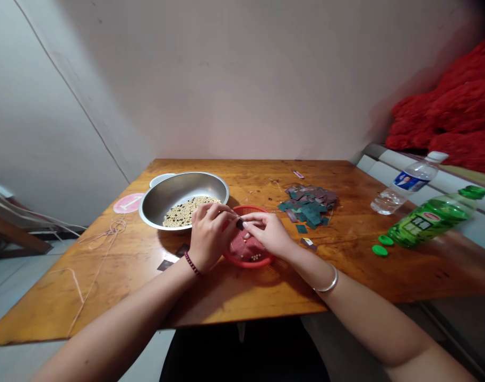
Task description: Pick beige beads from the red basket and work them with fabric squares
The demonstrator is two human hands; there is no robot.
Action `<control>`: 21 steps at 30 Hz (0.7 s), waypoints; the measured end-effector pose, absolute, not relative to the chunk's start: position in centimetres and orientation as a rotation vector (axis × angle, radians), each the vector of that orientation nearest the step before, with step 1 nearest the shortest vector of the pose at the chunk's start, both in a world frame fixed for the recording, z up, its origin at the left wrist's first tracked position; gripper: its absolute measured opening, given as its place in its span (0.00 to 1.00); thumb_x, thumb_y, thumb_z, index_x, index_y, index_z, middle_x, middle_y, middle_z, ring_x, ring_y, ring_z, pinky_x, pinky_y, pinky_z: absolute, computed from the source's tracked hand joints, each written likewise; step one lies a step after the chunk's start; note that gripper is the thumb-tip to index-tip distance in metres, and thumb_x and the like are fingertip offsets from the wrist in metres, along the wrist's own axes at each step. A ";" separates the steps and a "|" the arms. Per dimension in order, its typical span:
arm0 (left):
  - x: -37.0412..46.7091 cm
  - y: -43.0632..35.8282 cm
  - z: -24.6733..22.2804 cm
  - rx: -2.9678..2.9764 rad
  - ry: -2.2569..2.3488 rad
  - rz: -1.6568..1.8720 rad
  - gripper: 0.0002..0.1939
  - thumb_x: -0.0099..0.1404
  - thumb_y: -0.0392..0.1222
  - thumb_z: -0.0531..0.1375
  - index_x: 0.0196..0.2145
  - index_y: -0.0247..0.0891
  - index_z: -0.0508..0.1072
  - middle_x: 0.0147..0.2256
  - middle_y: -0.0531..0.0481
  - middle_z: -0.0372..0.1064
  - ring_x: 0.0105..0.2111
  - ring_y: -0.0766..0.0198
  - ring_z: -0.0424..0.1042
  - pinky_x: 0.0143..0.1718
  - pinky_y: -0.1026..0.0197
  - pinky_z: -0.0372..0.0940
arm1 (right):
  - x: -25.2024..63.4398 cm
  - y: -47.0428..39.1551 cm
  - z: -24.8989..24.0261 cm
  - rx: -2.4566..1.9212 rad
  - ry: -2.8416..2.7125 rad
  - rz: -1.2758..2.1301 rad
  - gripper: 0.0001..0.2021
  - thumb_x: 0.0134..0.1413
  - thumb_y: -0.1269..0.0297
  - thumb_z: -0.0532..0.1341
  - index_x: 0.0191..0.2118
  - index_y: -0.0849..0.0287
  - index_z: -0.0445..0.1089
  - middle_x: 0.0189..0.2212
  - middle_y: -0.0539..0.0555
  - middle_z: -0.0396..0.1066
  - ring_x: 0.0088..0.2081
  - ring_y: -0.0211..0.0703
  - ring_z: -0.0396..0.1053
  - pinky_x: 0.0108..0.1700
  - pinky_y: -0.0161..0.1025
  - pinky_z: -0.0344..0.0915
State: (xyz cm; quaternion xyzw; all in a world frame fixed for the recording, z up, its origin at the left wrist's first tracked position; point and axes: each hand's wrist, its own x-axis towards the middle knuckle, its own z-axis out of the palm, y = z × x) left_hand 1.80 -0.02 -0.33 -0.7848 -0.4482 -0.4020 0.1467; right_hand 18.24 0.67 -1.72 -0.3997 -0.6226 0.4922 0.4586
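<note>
- A small, dark, flat-looking piece (240, 224) is held where the fingertips meet; its material cannot be told.
- The piece is pinched by the bent fingers of the left hand (211, 233) from one side and by the thumb and fingers of the right hand (269, 232) from the other, so neither hand is clearly nearer.
- Its long axis cannot be made out, as most of its outline is covered by fingers.
- Directly below the joined fingertips, a round, red plastic basket with a perforated wall (248, 265) is set on the brown, glossy wooden table (135, 297). Its opening is partly hidden by both hands; a few small, round, pale beads (256, 257) can be seen inside, near the rim closest to the wearer.
- Beyond the left hand and to its left, a wide, shiny steel bowl (169, 195) is placed, partly filled with pale and black beads (187, 211); the left hand is nearer to it.
- Beyond the right hand and to its right, a loose heap of flat green and dark brown pieces (312, 204) is spread, well apart from the fingers.
</note>
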 end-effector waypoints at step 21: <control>1.8 0.0 -0.7 -2.232 -1.340 -1.208 0.06 0.61 0.44 0.59 0.29 0.42 0.73 0.36 0.52 0.70 0.42 0.59 0.61 0.49 0.53 0.54 | 18.4 0.6 -1.5 -0.975 -1.521 1.206 0.13 0.49 0.62 0.61 0.40 0.63 0.72 0.36 0.58 0.75 0.27 0.39 0.73 0.33 0.39 0.72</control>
